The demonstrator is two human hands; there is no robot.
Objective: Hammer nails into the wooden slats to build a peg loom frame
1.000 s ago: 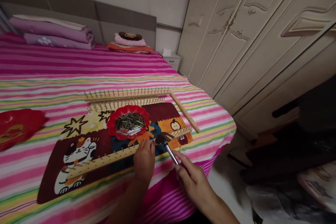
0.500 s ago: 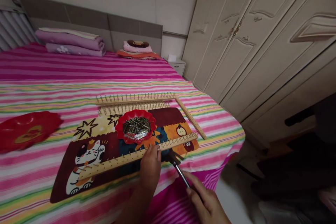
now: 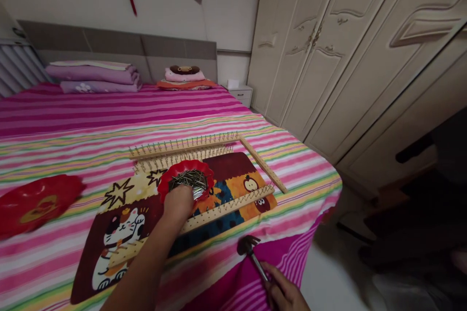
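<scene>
My left hand (image 3: 178, 202) reaches over the near rim of a red scalloped bowl (image 3: 208, 175), with its fingers hidden among the loose nails (image 3: 193, 178) inside. Low on the right, my right hand (image 3: 286, 294) is wrapped round the handle of a hammer (image 3: 258, 265), its dark head tilted up near the bed's edge. A wooden strip (image 3: 226, 210) with a row of nails lies across the patterned mat (image 3: 228, 161), and my left forearm passes above it. Nails stand upright along the strip's right part.
Behind the bowl lie more nail-studded wooden strips (image 3: 186, 146), with a bare-looking strip (image 3: 262, 163) angled toward me. A red plate (image 3: 69, 187) rests at left on the striped bedspread (image 3: 109, 129). Folded bedding (image 3: 98, 75) sits by the headboard; a wardrobe (image 3: 292, 58) stands at right.
My left hand has left the wooden strip and moved up and left into the bowl of nails. The hammer and my right hand have drawn back toward me, away from the strip.
</scene>
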